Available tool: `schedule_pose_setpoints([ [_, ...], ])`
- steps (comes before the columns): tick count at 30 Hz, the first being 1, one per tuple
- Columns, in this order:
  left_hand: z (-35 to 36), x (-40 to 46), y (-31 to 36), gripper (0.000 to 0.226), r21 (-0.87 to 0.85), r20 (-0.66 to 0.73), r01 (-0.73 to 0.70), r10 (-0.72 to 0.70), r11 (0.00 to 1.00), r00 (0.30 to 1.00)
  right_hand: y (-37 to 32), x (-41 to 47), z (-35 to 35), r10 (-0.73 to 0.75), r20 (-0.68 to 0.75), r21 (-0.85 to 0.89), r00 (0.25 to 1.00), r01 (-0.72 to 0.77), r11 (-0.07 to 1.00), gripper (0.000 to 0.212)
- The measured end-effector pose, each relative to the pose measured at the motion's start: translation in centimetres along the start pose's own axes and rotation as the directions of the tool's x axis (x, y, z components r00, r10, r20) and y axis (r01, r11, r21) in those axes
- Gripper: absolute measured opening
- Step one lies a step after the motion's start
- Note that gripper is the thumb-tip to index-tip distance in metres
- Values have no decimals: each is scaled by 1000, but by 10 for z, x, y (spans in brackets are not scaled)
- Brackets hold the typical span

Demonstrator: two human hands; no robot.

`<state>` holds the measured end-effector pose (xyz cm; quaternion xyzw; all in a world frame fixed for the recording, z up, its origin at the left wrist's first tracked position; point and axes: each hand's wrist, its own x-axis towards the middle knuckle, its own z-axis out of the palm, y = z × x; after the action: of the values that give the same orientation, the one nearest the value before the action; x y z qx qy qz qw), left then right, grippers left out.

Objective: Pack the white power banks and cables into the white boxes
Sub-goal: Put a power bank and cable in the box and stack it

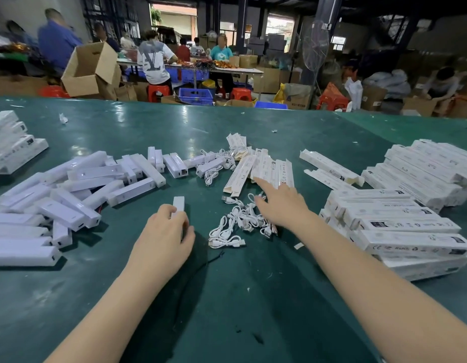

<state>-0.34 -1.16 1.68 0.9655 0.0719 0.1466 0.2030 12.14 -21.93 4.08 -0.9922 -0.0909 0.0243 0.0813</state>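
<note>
My left hand (165,235) grips a white power bank (178,205) above the green table (227,297), near its middle. My right hand (280,203) stretches forward with fingers straight, its index finger touching the flat empty white boxes (269,170). Under that hand lies a tangle of white cables (240,224). A heap of loose power banks (69,195) covers the left side. More cables (214,169) lie further back among power banks.
Stacks of closed white boxes (405,226) stand at the right, with a second stack (434,169) behind. More boxes (12,145) pile at the far left. Beyond the table's far edge, several people work among cardboard cartons, blue crates and red stools.
</note>
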Motion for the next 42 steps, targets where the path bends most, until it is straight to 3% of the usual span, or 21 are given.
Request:
schedule_pose_setpoints([
  [3,1,0,1,24,27,-10,-5,5,1000,1000,4,20,7,81,37,-21,996,-81,997,50],
  [8,3,1,-1,30,125,-32,-8,12,992,999,3,19,10,62,-145,-42,988,-68,997,47],
  [14,7,2,-3,29,184,-118,-34,56,982,991,8,-2,4,150,-385,103,910,-119,987,30],
  [16,9,2,-1,25,126,-157,-41,61,991,986,10,-11,3,161,-458,235,874,-56,970,26],
  [19,7,2,2,17,-37,-197,-76,68,996,978,7,-29,1,177,-628,450,758,168,877,22],
  [21,6,1,1,14,-95,-191,-146,126,985,974,2,-40,1,226,-672,582,705,315,750,19],
  [23,5,0,3,13,-249,-137,-166,135,954,981,-1,-45,0,279,-553,776,785,364,515,12],
  [24,3,0,4,12,-374,-82,-123,99,919,992,-3,-47,-2,278,-437,878,856,338,340,14],
  [26,-1,-1,10,18,-651,41,32,-8,759,999,-7,-51,-4,161,-160,983,974,172,-62,16],
  [27,-4,-1,14,31,-763,102,102,-37,638,994,-9,-53,-5,69,-34,977,997,48,-206,16],
  [28,-5,0,18,46,-849,144,148,-47,507,988,-11,-55,-6,-29,70,957,997,-75,-280,17],
  [30,-8,1,22,62,-956,172,179,-50,234,984,-14,-59,-5,-225,186,932,956,-245,-268,20],
  [32,-14,1,24,64,-985,170,172,-75,23,983,-19,-64,-3,-376,228,938,898,-306,-164,28],
  [35,-20,2,22,56,-982,182,170,-182,-79,966,-27,-72,0,-478,240,952,845,-302,-56,23],
  [38,-18,6,19,42,-970,217,175,-272,-171,937,-34,-79,0,-477,214,975,853,-215,52,18],
  [42,-17,11,14,51,-966,226,161,-354,-202,908,-39,-88,0,-410,-16,971,912,112,211,20],
])
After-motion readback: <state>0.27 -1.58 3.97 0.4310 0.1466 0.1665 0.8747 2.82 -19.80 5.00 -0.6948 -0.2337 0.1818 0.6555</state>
